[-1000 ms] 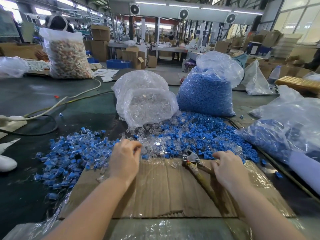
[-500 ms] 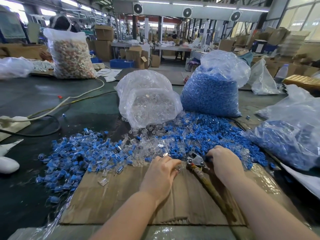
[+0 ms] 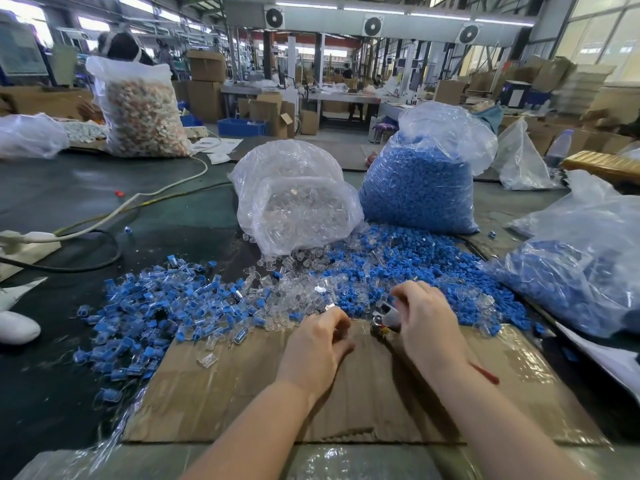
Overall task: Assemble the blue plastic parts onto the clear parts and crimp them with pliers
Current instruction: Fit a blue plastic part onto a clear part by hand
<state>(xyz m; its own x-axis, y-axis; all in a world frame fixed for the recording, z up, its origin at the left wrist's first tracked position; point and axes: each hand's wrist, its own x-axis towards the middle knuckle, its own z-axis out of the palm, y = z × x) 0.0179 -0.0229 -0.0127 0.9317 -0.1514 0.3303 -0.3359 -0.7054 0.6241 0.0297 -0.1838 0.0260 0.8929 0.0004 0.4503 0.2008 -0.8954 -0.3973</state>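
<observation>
While both hands sit at the far edge of the cardboard sheet point(image 3: 242, 386), I see the left hand point(image 3: 317, 344) w/ fingers curled in, fingertips pinched together near a small clear part; can't tell for sure if it's actually held. Right hand point(image 3: 427, 327) has its grip curled round the pliers point(image 3: 382, 318): metal head pokes out to the left of the knuckles, pointing away and left toward the piles. Handles are mostly hidden under the hand and forearm; a bit of red handle point(image 3: 486, 374) shows on the right side of the wrist, so the long axis runs roughly from near-right to far-left. Can't tell if the pliers' jaws are apart or together.

Loose clear parts point(image 3: 294, 289) lie just beyond the left hand, loose blue parts point(image 3: 415, 268) beyond and right of the right hand. Pile of assembled blue-and-clear pieces point(image 3: 156, 306) spreads to the left, spilling onto the cardboard's left corner. One clear piece point(image 3: 206, 359) lies alone on the cardboard.

Bag of clear parts point(image 3: 294, 202) and bag of blue parts point(image 3: 422, 174) stand behind the piles, side by side. Another blue-filled bag point(image 3: 581, 271) crowds the right edge. Open room: bare cardboard btwn and under the forearms, and dark desk point(image 3: 86, 195) far left, crossed by cables point(image 3: 138, 202).
</observation>
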